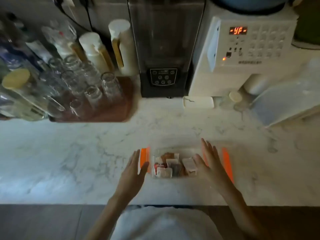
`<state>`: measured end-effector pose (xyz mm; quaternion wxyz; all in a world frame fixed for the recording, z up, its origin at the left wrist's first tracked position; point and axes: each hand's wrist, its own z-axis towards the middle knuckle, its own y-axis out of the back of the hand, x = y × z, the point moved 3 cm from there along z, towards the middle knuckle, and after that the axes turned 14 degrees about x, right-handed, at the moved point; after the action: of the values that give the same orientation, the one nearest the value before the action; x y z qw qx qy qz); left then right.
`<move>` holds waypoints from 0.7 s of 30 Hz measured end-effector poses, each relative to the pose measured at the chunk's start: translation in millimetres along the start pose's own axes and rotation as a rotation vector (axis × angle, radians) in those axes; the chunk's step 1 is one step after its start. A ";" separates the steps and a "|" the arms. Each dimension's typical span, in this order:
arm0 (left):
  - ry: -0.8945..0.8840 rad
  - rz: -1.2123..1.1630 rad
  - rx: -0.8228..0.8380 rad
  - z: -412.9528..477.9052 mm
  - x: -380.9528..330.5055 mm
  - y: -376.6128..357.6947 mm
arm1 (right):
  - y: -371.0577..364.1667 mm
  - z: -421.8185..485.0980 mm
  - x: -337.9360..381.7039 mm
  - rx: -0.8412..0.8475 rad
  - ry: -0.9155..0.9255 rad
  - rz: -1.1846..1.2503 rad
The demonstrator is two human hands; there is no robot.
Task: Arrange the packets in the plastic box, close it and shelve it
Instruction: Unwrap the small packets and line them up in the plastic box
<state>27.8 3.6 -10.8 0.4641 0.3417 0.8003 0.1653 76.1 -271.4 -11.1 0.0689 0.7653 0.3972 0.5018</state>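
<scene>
Box (173, 150) near tabletop (69, 153) front edge, packets (173, 166) inside, left grip (134, 168) and right grip (212, 163) flanking, fingers straight, holding nothing.

Marble counter (69, 153) — black blender (164, 49), white machine (242, 54), glasses (90, 80) on tray (124, 101).

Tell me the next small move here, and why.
Probably fold the latches in to lock the box: the packets sit inside, both latches splay outward, and the left hand and right hand flank them, open.
</scene>
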 end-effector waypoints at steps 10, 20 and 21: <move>-0.093 -0.071 -0.110 12.6 4.3 -10.7 | -7.9 -5.1 6.4 -0.069 0.052 0.144; -0.253 0.106 -0.355 3.3 -38.3 1.8 | 9.0 -7.6 28.0 -0.315 0.155 -0.229; -0.262 0.086 -0.290 10.1 -44.1 0.1 | 4.3 0.9 31.4 -0.228 0.164 -0.175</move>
<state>51.3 -27.7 11.9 0.6012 0.3238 0.6854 0.2528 84.8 -252.8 13.0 0.1661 0.6713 0.4072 0.5967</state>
